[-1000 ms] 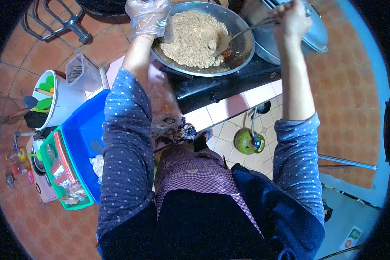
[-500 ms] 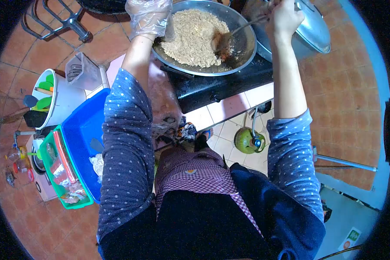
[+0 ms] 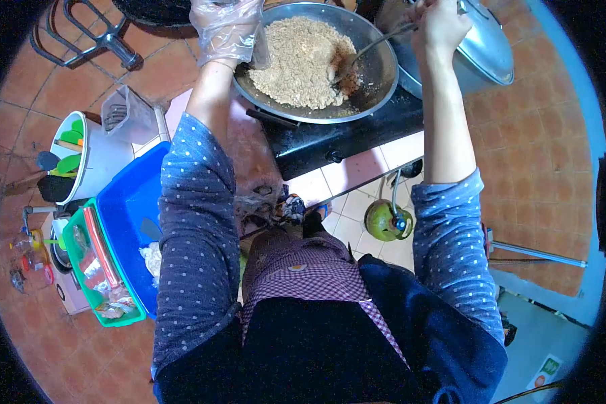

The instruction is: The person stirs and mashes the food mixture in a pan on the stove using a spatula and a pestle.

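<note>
A wide metal wok holds a heap of pale, crumbly food, browner at its right side. My right hand is closed around the handle of a long metal spatula. The spatula's head is pushed into the brown part of the crumbs. Over the wok's left rim is my left hand in a loose clear plastic glove. Its fingers are hidden by the glove and the top edge of the view, so their grip does not show.
Under the wok is a black stove. A lidded metal pot stands right of it. A green gas cylinder sits below. To the left are a white utensil bucket, a blue tub and a green basket.
The spatula's head has sunk deeper into the crumbs, and its blade shows less. The wok sits slightly lower in view. Both hands keep nearly the same places.
</note>
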Action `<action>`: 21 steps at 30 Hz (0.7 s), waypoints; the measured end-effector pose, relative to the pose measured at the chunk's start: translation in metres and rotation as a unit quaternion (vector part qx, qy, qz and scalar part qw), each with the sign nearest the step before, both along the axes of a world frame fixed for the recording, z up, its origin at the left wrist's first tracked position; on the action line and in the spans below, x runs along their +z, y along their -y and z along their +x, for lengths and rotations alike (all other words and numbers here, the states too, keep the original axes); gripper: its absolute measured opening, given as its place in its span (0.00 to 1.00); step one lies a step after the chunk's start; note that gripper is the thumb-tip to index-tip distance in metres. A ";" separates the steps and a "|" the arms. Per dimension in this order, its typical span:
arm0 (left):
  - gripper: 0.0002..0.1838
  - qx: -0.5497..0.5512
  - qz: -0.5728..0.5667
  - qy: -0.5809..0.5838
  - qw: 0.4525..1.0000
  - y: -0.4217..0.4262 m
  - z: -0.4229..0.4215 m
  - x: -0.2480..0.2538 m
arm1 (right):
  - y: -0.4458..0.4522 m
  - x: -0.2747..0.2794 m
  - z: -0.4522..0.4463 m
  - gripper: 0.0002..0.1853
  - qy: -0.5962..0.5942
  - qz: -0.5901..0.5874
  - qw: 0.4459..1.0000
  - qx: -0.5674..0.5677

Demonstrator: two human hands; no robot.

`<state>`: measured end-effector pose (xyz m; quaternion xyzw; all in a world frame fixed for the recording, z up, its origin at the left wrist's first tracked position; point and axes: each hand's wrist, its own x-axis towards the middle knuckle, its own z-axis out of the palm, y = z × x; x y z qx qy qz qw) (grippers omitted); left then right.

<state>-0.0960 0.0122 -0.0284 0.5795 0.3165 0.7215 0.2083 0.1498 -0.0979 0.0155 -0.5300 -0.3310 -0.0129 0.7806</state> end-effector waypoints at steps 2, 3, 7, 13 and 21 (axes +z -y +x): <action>0.27 -0.053 -0.022 0.013 0.998 0.004 -0.002 0.000 | 0.004 0.013 0.002 0.18 -0.061 -0.013 0.998 -0.007; 0.27 -0.052 -0.023 0.013 0.998 0.004 -0.002 0.002 | 0.008 0.019 0.014 0.18 -0.039 0.009 0.999 0.024; 0.25 -0.062 -0.061 0.006 0.996 0.007 -0.008 0.005 | 0.024 0.048 -0.006 0.14 -0.064 0.076 0.992 0.082; 0.26 -0.033 -0.031 0.010 0.999 0.002 -0.002 0.002 | -0.013 -0.003 0.017 0.19 -0.004 0.007 1.000 -0.002; 0.26 -0.055 -0.055 0.013 0.997 0.003 -0.003 0.000 | 0.024 0.065 -0.025 0.18 -0.030 0.052 0.993 0.100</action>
